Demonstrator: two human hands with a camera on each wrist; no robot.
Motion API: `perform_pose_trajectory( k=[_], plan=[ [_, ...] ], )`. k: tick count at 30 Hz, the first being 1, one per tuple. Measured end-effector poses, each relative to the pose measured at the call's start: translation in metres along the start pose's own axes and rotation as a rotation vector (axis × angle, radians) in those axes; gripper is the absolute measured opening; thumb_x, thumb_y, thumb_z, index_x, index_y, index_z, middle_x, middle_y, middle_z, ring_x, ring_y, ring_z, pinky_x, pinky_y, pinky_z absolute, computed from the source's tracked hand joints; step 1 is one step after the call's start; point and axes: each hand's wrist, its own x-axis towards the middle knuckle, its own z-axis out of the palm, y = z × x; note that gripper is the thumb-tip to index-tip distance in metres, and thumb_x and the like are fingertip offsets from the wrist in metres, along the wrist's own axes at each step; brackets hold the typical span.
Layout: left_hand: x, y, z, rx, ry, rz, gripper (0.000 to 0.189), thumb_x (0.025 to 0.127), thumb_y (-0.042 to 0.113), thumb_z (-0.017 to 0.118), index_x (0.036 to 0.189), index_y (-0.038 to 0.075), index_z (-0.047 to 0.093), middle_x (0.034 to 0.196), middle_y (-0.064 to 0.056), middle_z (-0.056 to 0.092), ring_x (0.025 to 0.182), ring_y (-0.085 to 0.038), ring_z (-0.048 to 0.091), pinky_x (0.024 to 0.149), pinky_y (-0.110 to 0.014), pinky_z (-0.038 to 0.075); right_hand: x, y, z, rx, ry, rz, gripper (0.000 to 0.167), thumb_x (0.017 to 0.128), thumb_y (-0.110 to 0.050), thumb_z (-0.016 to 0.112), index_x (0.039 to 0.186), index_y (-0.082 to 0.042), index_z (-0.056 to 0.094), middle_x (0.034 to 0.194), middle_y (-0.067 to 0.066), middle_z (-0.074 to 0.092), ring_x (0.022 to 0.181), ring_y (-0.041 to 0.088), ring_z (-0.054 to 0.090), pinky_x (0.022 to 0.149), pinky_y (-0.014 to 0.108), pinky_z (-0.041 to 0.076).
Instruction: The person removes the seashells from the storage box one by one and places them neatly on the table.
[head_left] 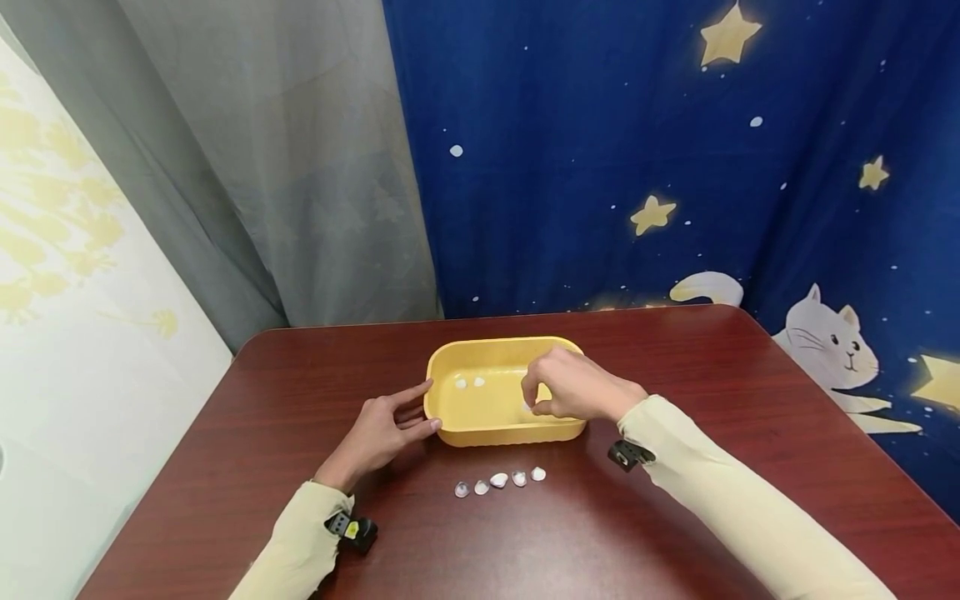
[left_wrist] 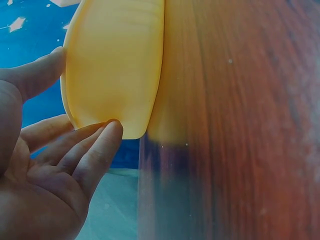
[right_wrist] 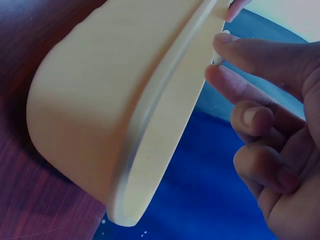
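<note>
A yellow plastic basin (head_left: pixel 487 437) stands on the table. My left hand (head_left: pixel 384 433) rests against its left end, fingers mostly straight and spread on the outer wall and rim; in the left wrist view the fingertips (left_wrist: pixel 114 127) lie along the basin wall. Over the basin's right part, my right hand (head_left: pixel 573 383) pinches a small white seashell (right_wrist: pixel 219 58) between thumb and forefinger, the other fingers curled loosely. Two white seashells (head_left: pixel 479 382) lie inside the basin, toward its back left. Several seashells (head_left: pixel 498 480) form a row on the table in front of it.
The dark red wooden table (head_left: pixel 300 375) carries the basin and shells. Behind it hang a grey curtain (head_left: pixel 300 167) and a blue curtain (head_left: pixel 562 167) with stars and a cat. A white patterned wall (head_left: pixel 75 375) stands at the left.
</note>
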Motion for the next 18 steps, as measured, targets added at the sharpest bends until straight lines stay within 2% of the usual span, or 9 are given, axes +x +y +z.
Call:
perform_pose_trajectory(
  k=[8, 18],
  plan=[
    [0.0, -0.001, 0.0, 0.008, 0.001, -0.001, 0.072, 0.086, 0.038, 0.079, 0.15, 0.022, 0.049, 0.149, -0.012, 0.056, 0.124, -0.024, 0.066, 0.094, -0.035, 0.059, -0.01, -0.006, 0.004, 0.049, 0.017, -0.031, 0.013, 0.079, -0.012, 0.083, 0.076, -0.023, 0.076, 0.078, -0.012, 0.073, 0.077, 0.013, 0.069, 0.075, 0.026, 0.057],
    [0.0, 0.001, 0.0, 0.003, -0.001, -0.002, 0.074, 0.086, 0.038, 0.08, 0.15, 0.019, 0.048, 0.149, -0.012, 0.056, 0.123, -0.023, 0.066, 0.094, -0.034, 0.059, -0.022, -0.012, 0.006, 0.055, 0.041, -0.084, 0.012, 0.078, -0.01, 0.083, 0.078, -0.021, 0.078, 0.079, -0.01, 0.072, 0.078, 0.01, 0.069, 0.077, 0.026, 0.058]
  ],
)
